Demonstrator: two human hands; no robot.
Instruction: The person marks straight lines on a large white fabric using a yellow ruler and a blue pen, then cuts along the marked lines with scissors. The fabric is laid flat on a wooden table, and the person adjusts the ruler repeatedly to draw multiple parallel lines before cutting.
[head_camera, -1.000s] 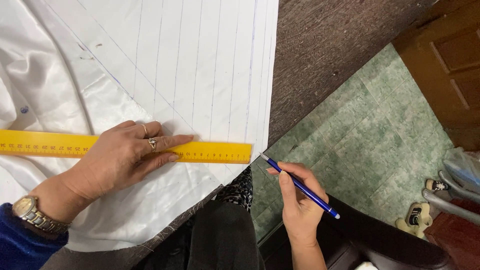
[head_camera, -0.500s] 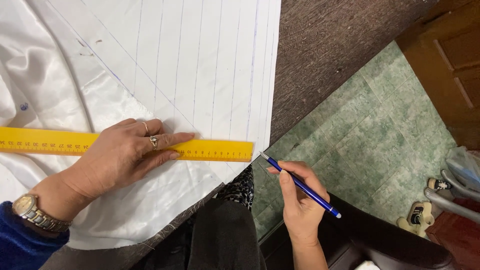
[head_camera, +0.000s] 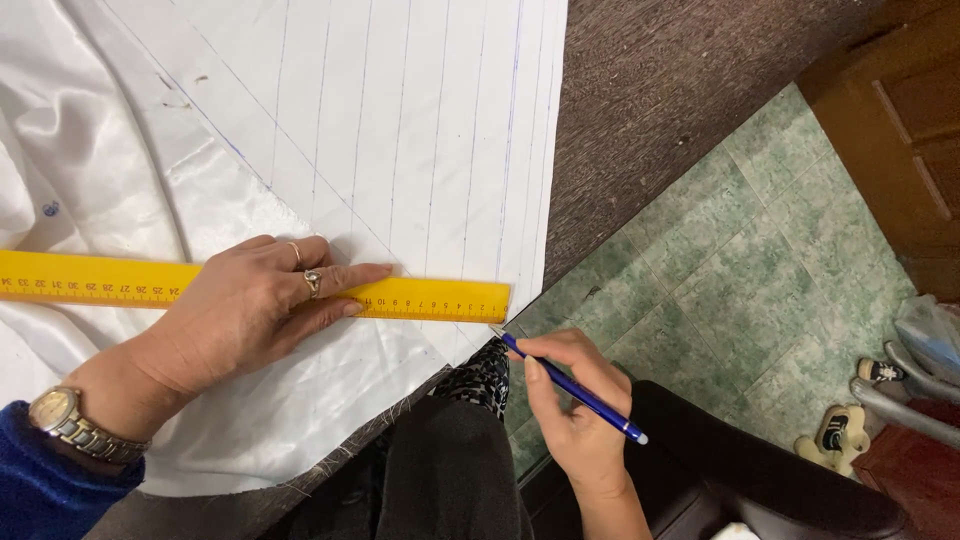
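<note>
The yellow ruler (head_camera: 200, 285) runs off the left edge so you can't see its full length, and its middle is covered by the left hand (head_camera: 250, 310), which lies flat on it with fingers stretched out and pressing down, two rings showing. The ruler sits across a white satin cloth (head_camera: 300, 420) whose top and left parts are cut off by the frame; thin blue lines run down the flatter part, and the left side is rumpled, with a small blue mark there that's too tiny to make out. The right hand (head_camera: 575, 420) pinches a blue pen (head_camera: 570, 388) between thumb and fingers, tip right at the ruler's right end near the cloth's edge, though whether it's actually touching the cloth is hard to say. A metal wristwatch (head_camera: 75, 425) sits above a blue sleeve (head_camera: 50, 495), mostly out of frame. Under the cloth is a dark brown table (head_camera: 680, 90). Below that, green speckled floor (head_camera: 740, 260), and at the far right some small shoes (head_camera: 840, 435) and a wooden door (head_camera: 900, 130), both partly cropped.
</note>
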